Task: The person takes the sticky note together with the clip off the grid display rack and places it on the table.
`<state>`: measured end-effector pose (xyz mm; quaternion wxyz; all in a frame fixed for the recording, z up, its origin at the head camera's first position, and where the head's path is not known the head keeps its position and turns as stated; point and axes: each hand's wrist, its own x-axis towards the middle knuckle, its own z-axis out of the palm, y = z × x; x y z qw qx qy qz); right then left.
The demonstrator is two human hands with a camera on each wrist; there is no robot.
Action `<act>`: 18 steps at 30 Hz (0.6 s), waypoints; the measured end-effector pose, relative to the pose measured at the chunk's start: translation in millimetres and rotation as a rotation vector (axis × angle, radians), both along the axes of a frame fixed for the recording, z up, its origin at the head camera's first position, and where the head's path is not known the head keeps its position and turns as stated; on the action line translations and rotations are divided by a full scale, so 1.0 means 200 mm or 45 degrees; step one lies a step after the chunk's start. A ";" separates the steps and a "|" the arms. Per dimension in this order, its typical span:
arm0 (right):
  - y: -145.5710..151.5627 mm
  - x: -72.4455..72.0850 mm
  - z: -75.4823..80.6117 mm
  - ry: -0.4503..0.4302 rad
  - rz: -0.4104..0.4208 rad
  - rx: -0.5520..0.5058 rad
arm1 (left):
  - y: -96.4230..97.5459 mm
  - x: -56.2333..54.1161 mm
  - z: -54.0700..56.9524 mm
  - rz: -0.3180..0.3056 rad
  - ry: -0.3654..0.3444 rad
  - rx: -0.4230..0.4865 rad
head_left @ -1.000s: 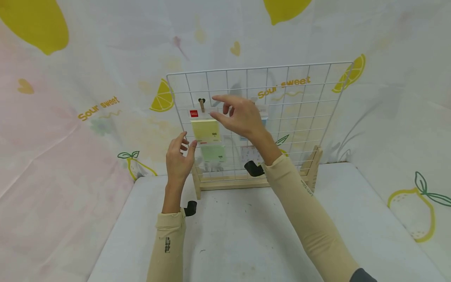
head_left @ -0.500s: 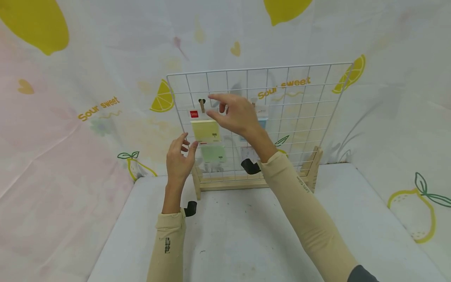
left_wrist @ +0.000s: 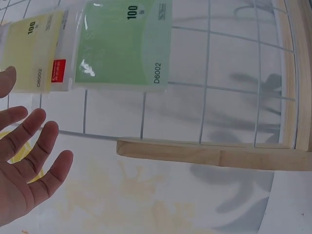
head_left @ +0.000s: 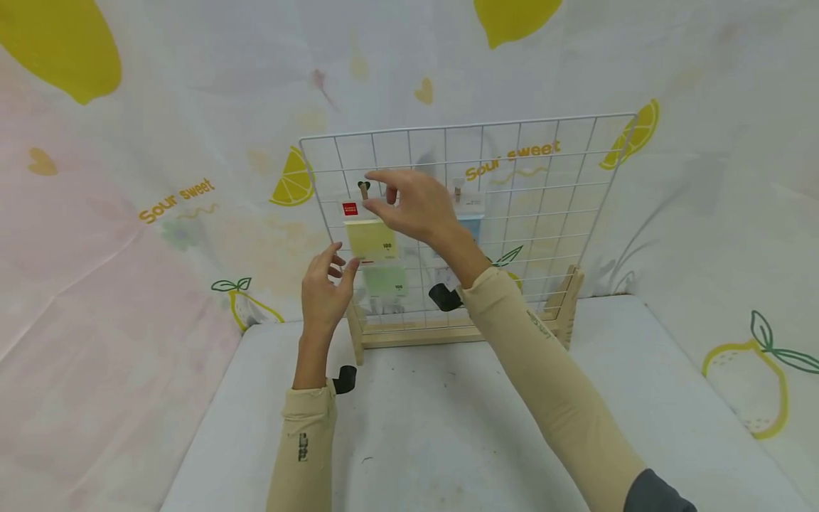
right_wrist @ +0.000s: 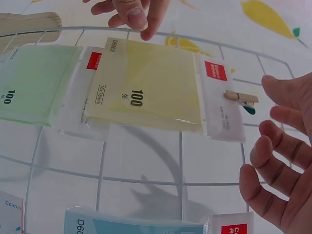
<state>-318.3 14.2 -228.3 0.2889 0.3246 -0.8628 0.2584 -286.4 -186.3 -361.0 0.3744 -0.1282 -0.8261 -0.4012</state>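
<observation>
A yellow sticky-note pack (head_left: 371, 240) in a clear sleeve hangs on the white wire grid (right_wrist: 141, 181). A small wooden clothespin (right_wrist: 240, 97) with a dark green decoration grips its header. My right hand (head_left: 419, 203) hovers beside that clothespin, thumb and fingers spread, with nothing between them. By the yellow pack's lower left edge is my left hand (head_left: 325, 291), fingers loosely bent and holding nothing; whether its fingertips touch the sleeve I cannot tell. Below, a green sticky-note pack (left_wrist: 124, 46) hangs partly behind the yellow one.
A blue pack (right_wrist: 139, 225) hangs to the right under another clothespin (head_left: 457, 190), partly behind my right arm. The grid stands in a wooden base (head_left: 416, 337) on a white table (head_left: 409, 427). A lemon-print cloth (head_left: 224, 85) surrounds it.
My right hand has moved left, closer to the clothespin above the yellow pack, uncovering the right-hand clothespin. The left hand has stayed nearly still.
</observation>
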 end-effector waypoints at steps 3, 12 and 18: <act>-0.01 -0.01 0.00 -0.012 -0.005 0.009 | 0.00 0.00 0.00 -0.018 -0.011 0.011; -0.03 -0.02 0.01 -0.051 -0.043 0.054 | 0.01 -0.01 0.01 -0.040 -0.016 0.044; -0.05 -0.02 0.01 -0.108 -0.079 0.057 | 0.01 -0.02 0.03 -0.030 -0.032 0.043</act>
